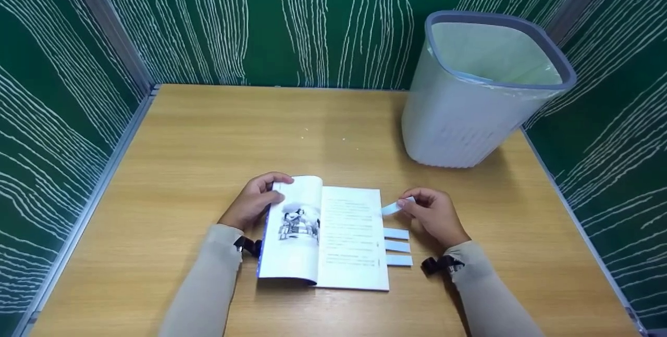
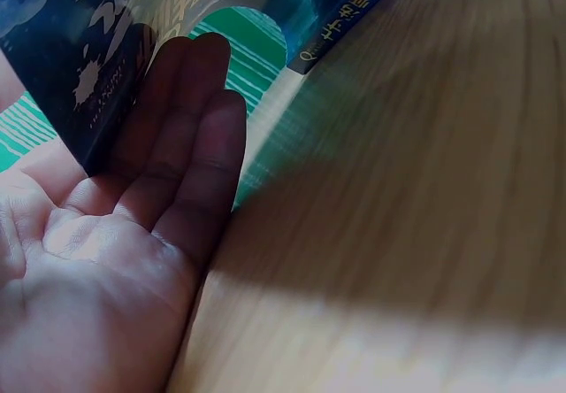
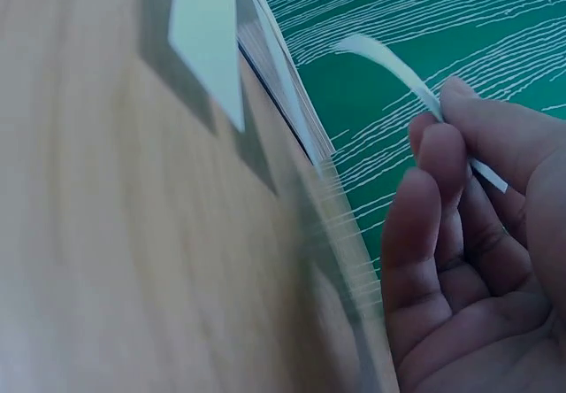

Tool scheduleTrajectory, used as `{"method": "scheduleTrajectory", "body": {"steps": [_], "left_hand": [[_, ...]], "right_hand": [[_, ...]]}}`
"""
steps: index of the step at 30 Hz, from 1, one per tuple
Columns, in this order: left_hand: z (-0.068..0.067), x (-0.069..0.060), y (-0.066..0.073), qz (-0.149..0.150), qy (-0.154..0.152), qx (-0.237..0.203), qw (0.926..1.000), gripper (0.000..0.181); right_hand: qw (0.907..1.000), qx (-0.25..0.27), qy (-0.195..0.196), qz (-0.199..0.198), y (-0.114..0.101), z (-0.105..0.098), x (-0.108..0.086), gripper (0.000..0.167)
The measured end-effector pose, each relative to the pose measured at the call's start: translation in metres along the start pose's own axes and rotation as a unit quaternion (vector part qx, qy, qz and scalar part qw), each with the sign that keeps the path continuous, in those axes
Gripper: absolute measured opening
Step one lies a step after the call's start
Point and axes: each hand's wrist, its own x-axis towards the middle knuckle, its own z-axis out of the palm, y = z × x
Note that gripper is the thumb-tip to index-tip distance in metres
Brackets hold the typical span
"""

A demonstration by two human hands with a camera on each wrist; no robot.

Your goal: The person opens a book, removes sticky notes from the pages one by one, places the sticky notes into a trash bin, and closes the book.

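Note:
An open book point(image 1: 351, 238) lies on the table, its left page point(image 1: 292, 259) showing a drawing. My left hand point(image 1: 255, 201) grips the book's left side, thumb on the page; in the left wrist view its fingers point(image 2: 190, 154) lie behind the dark cover point(image 2: 53, 48). Between thumb and fingers my right hand point(image 1: 435, 214) pinches a pale blue strip point(image 1: 392, 208) beside the book's right edge. In the right wrist view that strip point(image 3: 389, 61) curves away from the right hand point(image 3: 486, 251). Several similar strips point(image 1: 397, 246) stick out from the right edge, below the pinched one.
A tall bin point(image 1: 458, 113) with a grey rim and a pale liner stands at the back right of the wooden table point(image 1: 219, 134). Small white specks lie on the table behind the book. Green panels with white lines surround the table's back and sides.

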Motion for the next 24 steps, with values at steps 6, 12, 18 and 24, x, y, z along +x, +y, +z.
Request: {"method": "scheduleTrajectory", "body": {"steps": [6,12,18,24], "left_hand": [[0.001,-0.001,0.000,0.000,0.001,0.002,1.0000,0.038],[0.001,-0.001,0.001,0.002,0.004,0.004,1.0000,0.038],[0.002,0.000,0.001,0.007,0.002,-0.003,1.0000,0.038],[0.001,-0.001,0.000,0.008,-0.001,-0.009,0.9999,0.038]], "right_hand": [[0.9995,0.005,-0.006,0.030,-0.004,-0.001,-0.001,0.034],[0.9980,0.043,-0.009,0.045,-0.011,0.000,-0.003,0.037],[0.9973,0.073,0.004,0.009,-0.021,0.000,-0.004,0.032],[0.9976,0.051,0.017,-0.045,-0.036,-0.004,-0.003,0.026]]}}
